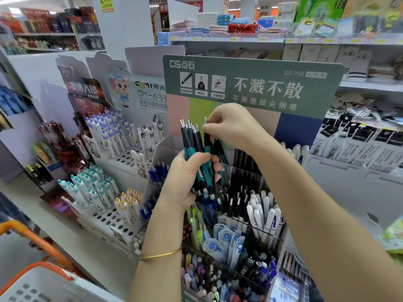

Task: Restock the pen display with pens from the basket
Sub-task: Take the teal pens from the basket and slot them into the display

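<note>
Left hand (185, 182) is up in front of the green sign (261, 83), fingers (215, 159) wrapped tight around a bundle of pens (192, 138), teal-and-black barrels, silver ends pointing up. Right hand (233, 127) is in from above, thumb and fingertips pinching the top of one pen (206, 138) at the bundle's right edge. All of this sits just above the clear pen display (261, 184), its compartments holding black, white and blue pens. The basket (43, 284), white with orange handles, is down at lower left, well apart. A gold bangle (161, 255) circles the left wrist.
</note>
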{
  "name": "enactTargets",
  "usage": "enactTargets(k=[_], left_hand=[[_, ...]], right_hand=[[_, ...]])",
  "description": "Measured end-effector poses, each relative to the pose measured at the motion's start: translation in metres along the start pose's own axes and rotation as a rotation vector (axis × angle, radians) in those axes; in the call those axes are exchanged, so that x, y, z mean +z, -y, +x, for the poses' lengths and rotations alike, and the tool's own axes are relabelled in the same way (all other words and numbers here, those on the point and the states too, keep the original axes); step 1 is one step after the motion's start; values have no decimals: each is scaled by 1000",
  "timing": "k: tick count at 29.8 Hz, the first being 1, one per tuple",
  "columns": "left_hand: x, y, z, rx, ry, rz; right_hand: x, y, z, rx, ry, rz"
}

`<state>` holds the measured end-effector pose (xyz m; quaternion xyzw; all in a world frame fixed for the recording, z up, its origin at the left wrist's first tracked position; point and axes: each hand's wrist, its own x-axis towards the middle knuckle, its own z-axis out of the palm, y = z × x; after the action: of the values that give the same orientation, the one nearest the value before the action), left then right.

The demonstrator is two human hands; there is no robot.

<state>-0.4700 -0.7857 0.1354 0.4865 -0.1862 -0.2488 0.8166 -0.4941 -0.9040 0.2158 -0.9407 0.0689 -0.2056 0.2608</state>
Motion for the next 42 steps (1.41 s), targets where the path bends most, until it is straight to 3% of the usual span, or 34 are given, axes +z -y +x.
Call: enactTargets(k=[6, 9, 13, 18, 22, 24, 26, 28, 32, 36, 38, 42], left_hand=[[-6, -2, 2, -23, -179, -5], [-10, 2, 1, 9, -244, 43], [-10, 3, 2, 24, -231, 85], [-10, 3, 2, 24, -155, 97], [-9, 2, 1, 30, -115, 109], [-9, 2, 1, 32, -93, 104], [-9, 2, 1, 37, -60, 99], [-9, 2, 1, 50, -39, 109], [-7, 1, 2, 72, -32, 132], [-9, 2, 3, 64, -37, 129], [-10, 2, 2, 59, -61, 119], [-16, 3, 5, 39, -242, 160]], right_hand=[[-6, -3, 5, 96, -312, 317], [-6, -8, 6, 90, -456, 200], [14, -15, 0, 25, -357, -88], [29, -13, -4, 6, -188, -627], [29, -9, -7, 37, -113, -782], [26, -7, -9, 4, -208, -724], [20, -3, -13, -38, -297, -492], [16, 5, -16, -37, -248, -219], [20, 10, -16, 5, -81, -93], [20, 5, -12, 54, -96, 75], [20, 4, -10, 71, -171, 185], [8, 2, -7, 36, -521, 308]])
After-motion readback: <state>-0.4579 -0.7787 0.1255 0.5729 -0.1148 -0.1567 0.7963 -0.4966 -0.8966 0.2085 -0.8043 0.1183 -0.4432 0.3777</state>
